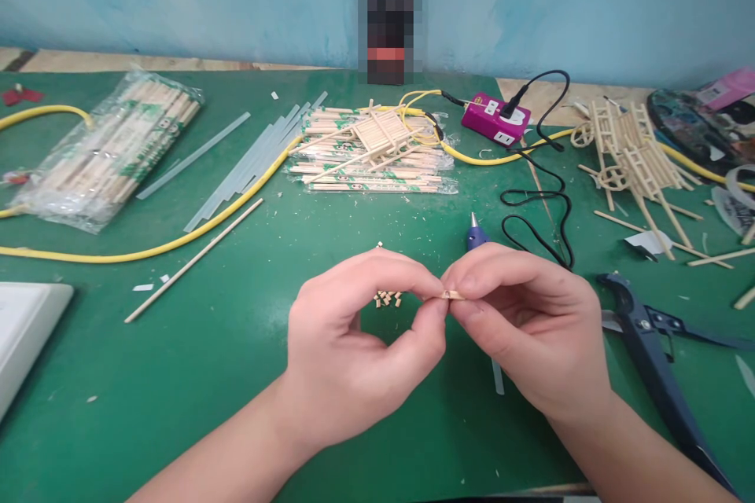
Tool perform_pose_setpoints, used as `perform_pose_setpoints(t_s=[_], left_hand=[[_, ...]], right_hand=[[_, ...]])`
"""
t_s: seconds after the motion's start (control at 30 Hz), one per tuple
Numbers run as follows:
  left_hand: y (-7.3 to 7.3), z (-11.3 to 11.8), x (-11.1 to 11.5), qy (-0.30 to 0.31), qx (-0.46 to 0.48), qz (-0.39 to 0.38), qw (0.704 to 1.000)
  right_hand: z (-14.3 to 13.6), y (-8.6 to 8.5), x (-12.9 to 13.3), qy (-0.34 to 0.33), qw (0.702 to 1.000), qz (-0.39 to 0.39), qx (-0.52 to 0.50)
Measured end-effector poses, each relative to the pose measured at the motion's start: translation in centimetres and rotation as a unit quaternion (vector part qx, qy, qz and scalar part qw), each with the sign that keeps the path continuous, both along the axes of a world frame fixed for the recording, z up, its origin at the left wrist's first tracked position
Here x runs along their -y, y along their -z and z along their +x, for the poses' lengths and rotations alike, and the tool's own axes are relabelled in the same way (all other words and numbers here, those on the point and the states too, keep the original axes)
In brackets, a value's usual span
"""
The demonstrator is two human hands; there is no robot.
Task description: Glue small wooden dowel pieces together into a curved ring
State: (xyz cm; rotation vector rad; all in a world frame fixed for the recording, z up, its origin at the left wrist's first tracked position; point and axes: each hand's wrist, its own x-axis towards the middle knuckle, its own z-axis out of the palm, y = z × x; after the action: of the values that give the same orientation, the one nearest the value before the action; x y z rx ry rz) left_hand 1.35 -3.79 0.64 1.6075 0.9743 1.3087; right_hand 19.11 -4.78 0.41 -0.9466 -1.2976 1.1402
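Between the fingertips of my left hand (366, 338) and my right hand (531, 330) is a tiny piece of wooden stick (451, 295). Each hand pinches it with thumb and forefinger, and the fingertips nearly meet. A small dark spot shows on the piece. Behind my left hand, seen past its curled fingers, several short cut stick pieces (388, 299) lie on the green table. The blue glue gun (476, 236) is mostly hidden behind my right hand, with its nozzle and a clear glue stick end (499, 377) showing.
Wrapped chopsticks (371, 177) lie at the back centre, a bagged bundle (112, 149) at left. Clear glue sticks (248, 165) and a loose stick (194, 259) lie nearby. A purple power socket (495, 118), wooden model (634, 145) and dark-handled cutters (654, 361) are right. A yellow cable (147, 254) crosses.
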Motion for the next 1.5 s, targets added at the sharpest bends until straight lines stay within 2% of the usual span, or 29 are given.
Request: perform_pose_setpoints(t_s=[1.27, 1.5], left_hand=[[-0.08, 0.06, -0.05, 0.003, -0.006, 0.008, 1.0], [-0.01, 0.07, -0.1, 0.003, 0.004, 0.031, 1.0]], right_hand=[[0.02, -0.2, 0.01, -0.008, 1.0, 0.008, 0.008], [0.03, -0.17, -0.11, -0.013, 1.0, 0.007, 0.003]])
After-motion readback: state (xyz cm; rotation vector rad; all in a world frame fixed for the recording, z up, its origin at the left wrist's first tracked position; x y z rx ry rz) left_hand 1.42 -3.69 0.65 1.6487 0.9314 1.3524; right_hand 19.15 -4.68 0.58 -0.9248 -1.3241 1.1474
